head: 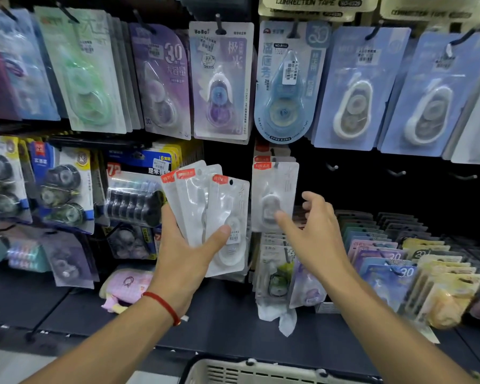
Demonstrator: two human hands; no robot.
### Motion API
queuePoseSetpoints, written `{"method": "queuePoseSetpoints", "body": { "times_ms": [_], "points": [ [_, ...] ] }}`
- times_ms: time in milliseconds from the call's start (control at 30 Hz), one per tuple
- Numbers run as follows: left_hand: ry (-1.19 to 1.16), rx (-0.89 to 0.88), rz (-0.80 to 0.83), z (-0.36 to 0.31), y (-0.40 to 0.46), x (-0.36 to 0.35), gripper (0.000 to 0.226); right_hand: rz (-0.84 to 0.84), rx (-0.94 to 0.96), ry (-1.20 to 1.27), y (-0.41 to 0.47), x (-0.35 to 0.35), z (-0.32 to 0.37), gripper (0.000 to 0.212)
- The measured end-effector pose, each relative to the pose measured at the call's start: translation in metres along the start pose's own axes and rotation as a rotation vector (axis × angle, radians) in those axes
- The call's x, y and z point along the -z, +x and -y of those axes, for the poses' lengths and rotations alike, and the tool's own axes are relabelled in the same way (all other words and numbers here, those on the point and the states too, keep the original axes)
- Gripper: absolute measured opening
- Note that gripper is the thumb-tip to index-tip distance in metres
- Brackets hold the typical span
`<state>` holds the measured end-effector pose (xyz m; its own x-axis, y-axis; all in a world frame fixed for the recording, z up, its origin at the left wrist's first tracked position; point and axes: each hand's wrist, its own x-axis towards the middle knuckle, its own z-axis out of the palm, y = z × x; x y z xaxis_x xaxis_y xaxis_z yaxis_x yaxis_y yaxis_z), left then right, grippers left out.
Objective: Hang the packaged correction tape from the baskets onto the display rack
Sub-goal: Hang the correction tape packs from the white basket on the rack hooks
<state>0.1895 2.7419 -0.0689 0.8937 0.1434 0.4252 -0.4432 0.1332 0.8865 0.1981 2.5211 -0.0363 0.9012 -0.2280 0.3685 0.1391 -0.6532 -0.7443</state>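
Left hand (189,245) grips fan of three packs (205,206); right hand (313,231), fingers spread, empty, beside hung pack (275,195) at rack (372,173) centre; basket (261,372) below; judged partway.

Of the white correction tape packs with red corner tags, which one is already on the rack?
The single white pack hanging just ahead of the open right hand. The others are fanned in the left hand, not hung.
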Motion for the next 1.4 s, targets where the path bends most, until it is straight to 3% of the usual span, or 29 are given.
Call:
{"method": "queuePoseSetpoints", "body": {
  "times_ms": [67, 167, 233, 367, 533, 1000, 1067, 1167, 1267, 1333, 1400],
  "points": [
    [-0.056, 0.025, 0.027, -0.001, -0.001, -0.002, 0.078, 0.072, 0.048, 0.052, -0.002, -0.002, 0.002, 0.055],
    [-0.194, 0.098, 0.098, -0.004, -0.004, -0.008, 0.075, 0.436, 0.065, 0.176, -0.009, -0.009, 0.006, 0.040],
    [-0.244, 0.134, 0.133, -0.007, -0.006, -0.010, 0.074, 0.504, 0.103, 0.203, -0.013, -0.013, 0.007, 0.035],
    [-0.266, 0.179, 0.112, -0.012, -0.005, -0.008, 0.068, 0.369, 0.073, 0.392, -0.011, -0.012, 0.004, 0.036],
    [-0.195, 0.157, 0.044, -0.010, -0.003, -0.004, 0.068, 0.106, -0.005, 0.461, -0.003, -0.004, -0.006, 0.015],
    [0.024, 0.052, 0.027, 0.000, 0.000, 0.000, 0.069, -0.026, 0.043, 0.543, -0.007, 0.000, 0.005, 0.034],
    [0.032, 0.047, 0.025, 0.000, -0.001, 0.000, 0.070, -0.018, 0.022, 0.470, -0.006, 0.000, 0.003, 0.043],
    [0.029, 0.048, 0.027, -0.001, -0.001, -0.001, 0.073, 0.023, -0.017, 0.094, -0.005, -0.004, -0.005, 0.075],
    [0.008, 0.077, 0.079, -0.001, -0.002, -0.003, 0.075, 0.088, 0.063, 0.087, -0.008, -0.006, -0.002, 0.058],
    [-0.011, 0.101, 0.113, -0.002, -0.005, -0.006, 0.072, 0.272, 0.100, 0.216, -0.010, -0.007, 0.003, 0.036],
    [-0.028, 0.117, 0.150, -0.002, -0.008, -0.010, 0.069, 0.371, 0.171, 0.247, -0.015, -0.010, 0.009, 0.030]
  ]
}}
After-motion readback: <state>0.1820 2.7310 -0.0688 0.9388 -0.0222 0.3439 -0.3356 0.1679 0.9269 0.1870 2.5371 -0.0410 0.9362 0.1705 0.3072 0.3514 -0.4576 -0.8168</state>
